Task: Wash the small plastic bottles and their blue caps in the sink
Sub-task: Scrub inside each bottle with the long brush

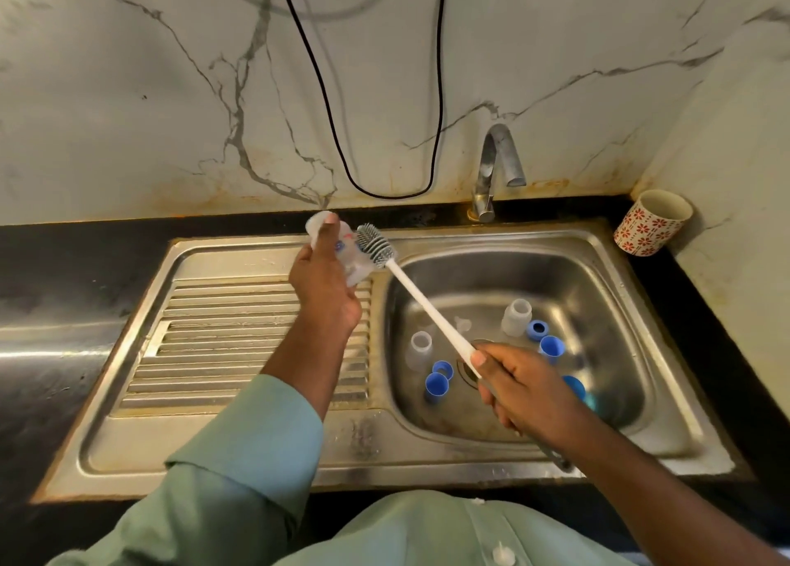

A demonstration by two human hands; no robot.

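Your steel sink point(667, 420) fills the middle of the view, its ribbed drainboard point(222, 343) to your left and its basin point(568, 275) to your right, with the tap point(498, 168) standing behind the basin. Your left hand point(322, 287) is raised over the inner edge of the drainboard and grasps a clear bottle point(342, 247), fingers wrapped round its body; the bottle's long axis tilts away from you and leftward, one end up at the far left, the other end down toward the basin. Your right hand point(519, 388) is clenched round the handle of a white bottle brush point(421, 305) above the basin. The brush's long axis runs diagonally from that hand up and leftward, and its grey bristle head point(376, 245) lies against the side of the held bottle, outside it. Down in the basin you have two more clear bottles standing upright, mouths up: one at the left point(420, 349), one toward the back point(516, 316). Five blue caps point(437, 386) show in the basin: two near the left bottle, two beside the rear bottle, one partly hidden behind your right hand. A flowered cup point(649, 223) sits on the counter's far right corner.
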